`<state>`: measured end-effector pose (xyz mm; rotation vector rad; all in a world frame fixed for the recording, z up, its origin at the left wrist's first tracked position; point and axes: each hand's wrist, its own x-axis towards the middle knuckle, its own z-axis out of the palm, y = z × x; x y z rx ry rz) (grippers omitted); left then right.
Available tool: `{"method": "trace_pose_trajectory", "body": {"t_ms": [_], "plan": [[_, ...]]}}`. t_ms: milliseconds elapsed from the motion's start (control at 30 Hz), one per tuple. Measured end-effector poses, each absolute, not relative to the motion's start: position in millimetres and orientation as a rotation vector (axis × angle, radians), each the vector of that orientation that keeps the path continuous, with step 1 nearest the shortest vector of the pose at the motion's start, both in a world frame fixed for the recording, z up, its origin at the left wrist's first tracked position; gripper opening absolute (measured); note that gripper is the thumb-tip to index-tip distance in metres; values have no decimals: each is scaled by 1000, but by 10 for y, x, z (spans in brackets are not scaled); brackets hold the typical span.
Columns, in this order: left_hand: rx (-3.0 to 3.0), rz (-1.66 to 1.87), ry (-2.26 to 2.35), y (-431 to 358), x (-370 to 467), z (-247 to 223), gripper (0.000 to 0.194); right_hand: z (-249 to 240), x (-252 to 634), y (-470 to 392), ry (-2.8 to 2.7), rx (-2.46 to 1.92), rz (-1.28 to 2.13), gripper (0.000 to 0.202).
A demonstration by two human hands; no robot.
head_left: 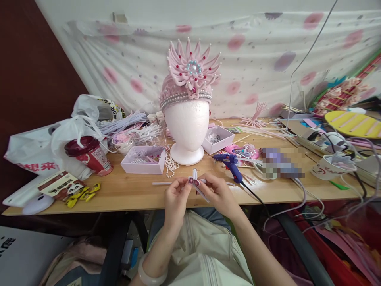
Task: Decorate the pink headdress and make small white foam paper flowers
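My left hand (177, 195) and my right hand (216, 193) meet above the table's front edge, fingertips pinched together. Between them is a pale folded pipe cleaner (195, 174); its looped end points up and a tail slants down under my right fingers. Another pale stem (160, 183) lies on the table behind my hands. Straight ahead stands a white foam head (187, 129) wearing a pink headdress (190, 75) with pearls and red beads. To the right of my hands lies a blue glue gun (232, 163) with its cord running off the front edge.
Left are a box of beads (143, 161), a red cup (89, 155), plastic bags (35, 147) and yellow wrapped sweets (83, 194). Right of the foam head are another small box (218, 139), a paper bowl (331, 167), a yellow disc (354, 123) and loose cables.
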<state>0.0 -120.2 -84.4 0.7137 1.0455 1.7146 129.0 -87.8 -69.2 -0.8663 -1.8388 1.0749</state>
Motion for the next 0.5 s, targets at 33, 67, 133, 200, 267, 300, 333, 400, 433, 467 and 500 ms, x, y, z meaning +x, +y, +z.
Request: {"method": "trace_pose_trajectory", "body": {"t_ms": [33,67,133,200,267,300,333,400,433,467,500], "plan": [[719,1685,1012,-1201,-19,-821,25,-698,1289,-872,-1829,-869,1115,29],[713,1667,967,-1203,-32,-794,24,-704,1283,-865,-1815,-862,1156,30],[678,1644,879,-1210,-37,-747,24,-723,1261,-855,-1771,-830,1221,30],[628,1621,835,-1219,-18,-722,24,-745,1235,-849,-1732,-805,1243,30],[574,1618,821,-1224,16,-725,24,-758,1215,-850,-1722,-824,1232,30],[547,1630,815,-1225,35,-733,25,-758,1209,-853,-1728,-839,1225,30],[520,1650,803,-1223,53,-744,26,-752,1206,-857,-1737,-843,1220,30],[464,1697,764,-1218,84,-768,27,-726,1204,-869,-1754,-817,1221,31],[431,1715,743,-1215,95,-778,27,-709,1203,-875,-1758,-793,1230,31],[392,1725,722,-1213,104,-786,27,-692,1203,-881,-1759,-769,1241,30],[350,1719,702,-1212,111,-792,28,-677,1202,-884,-1757,-755,1249,28]]}}
